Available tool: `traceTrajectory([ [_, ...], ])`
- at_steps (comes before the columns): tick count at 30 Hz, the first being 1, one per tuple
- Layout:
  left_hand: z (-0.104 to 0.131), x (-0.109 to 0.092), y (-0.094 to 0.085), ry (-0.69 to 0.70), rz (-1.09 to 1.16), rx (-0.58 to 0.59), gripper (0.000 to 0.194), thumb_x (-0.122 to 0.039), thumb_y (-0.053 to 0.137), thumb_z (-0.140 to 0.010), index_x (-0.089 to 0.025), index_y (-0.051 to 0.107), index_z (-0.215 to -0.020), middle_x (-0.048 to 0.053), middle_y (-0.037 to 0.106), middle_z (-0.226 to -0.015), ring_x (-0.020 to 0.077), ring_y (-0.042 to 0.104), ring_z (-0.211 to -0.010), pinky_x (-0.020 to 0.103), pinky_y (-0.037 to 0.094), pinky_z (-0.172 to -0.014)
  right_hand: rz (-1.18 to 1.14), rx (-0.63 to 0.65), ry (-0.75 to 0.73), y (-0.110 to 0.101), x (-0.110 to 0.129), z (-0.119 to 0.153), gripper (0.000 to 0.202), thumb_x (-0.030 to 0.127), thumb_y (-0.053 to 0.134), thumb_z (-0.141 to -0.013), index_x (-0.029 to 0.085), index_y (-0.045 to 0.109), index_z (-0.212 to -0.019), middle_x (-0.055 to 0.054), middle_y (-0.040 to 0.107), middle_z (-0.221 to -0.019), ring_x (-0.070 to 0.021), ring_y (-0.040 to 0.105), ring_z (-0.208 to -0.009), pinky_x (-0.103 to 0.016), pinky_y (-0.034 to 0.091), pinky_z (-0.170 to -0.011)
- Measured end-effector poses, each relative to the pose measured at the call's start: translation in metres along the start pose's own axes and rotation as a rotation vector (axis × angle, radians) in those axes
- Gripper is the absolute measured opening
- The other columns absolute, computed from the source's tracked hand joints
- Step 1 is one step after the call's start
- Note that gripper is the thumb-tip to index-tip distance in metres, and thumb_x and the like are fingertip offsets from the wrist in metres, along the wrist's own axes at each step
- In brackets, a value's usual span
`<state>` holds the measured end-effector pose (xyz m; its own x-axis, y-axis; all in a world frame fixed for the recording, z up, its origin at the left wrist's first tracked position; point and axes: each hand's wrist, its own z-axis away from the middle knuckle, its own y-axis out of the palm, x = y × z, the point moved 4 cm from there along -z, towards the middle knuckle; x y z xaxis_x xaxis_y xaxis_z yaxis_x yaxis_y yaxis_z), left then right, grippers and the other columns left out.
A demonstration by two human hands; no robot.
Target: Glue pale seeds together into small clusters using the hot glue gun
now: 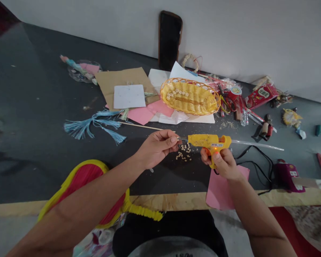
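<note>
My right hand (pixel 222 162) is wrapped around the grip of a yellow hot glue gun (pixel 203 140), which has an orange light lit on it. From its back end a long clear glue stick (pixel 256 144) sticks out to the right. The nozzle points left, to the fingertips of my left hand (pixel 162 144). Thumb and fingers there are closed in a pinch; what they hold is too small and hidden to name. On the table just below the nozzle lie several small pale pieces (pixel 184 152).
A yellow wicker basket (pixel 189 107) with a few pale pieces stands behind my hands, over papers. Blue tassels (pixel 96 124) lie left. A yellow-edged red paddle shape (pixel 89 175) overhangs the front edge. A phone (pixel 169 39) leans on the wall. Black cable (pixel 270 166) runs to a purple box (pixel 286 176).
</note>
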<state>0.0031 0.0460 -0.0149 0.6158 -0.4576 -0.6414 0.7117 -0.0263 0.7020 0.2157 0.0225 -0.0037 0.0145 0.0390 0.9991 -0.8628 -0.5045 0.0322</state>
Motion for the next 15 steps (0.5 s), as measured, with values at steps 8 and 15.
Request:
traceTrajectory([
  [8, 0.0002, 0.0005, -0.0012, 0.004, -0.002, -0.002, 0.027, -0.027, 0.094, -0.057, -0.014, 0.073, -0.067, 0.002, 0.071, -0.069, 0.0089, 0.064, -0.065, 0.018, 0.051, -0.059, 0.0, -0.014, 0.0, -0.0004, -0.0016, 0.0005, 0.037, 0.054, 0.048, -0.097, 0.02, 0.058, -0.09, -0.001, 0.05, -0.074, -0.0111, 0.038, -0.059, -0.027, 0.027, -0.052],
  [15, -0.0012, 0.002, -0.0037, 0.006, -0.024, -0.012, 0.027, -0.03, 0.093, -0.058, -0.015, 0.073, -0.067, 0.001, 0.072, -0.07, 0.0075, 0.063, -0.061, 0.017, 0.051, -0.059, 0.043, -0.021, -0.001, -0.0015, 0.0008, -0.0011, 0.038, 0.056, 0.049, -0.096, 0.02, 0.06, -0.091, -0.002, 0.051, -0.074, -0.0108, 0.039, -0.059, -0.026, 0.027, -0.051],
])
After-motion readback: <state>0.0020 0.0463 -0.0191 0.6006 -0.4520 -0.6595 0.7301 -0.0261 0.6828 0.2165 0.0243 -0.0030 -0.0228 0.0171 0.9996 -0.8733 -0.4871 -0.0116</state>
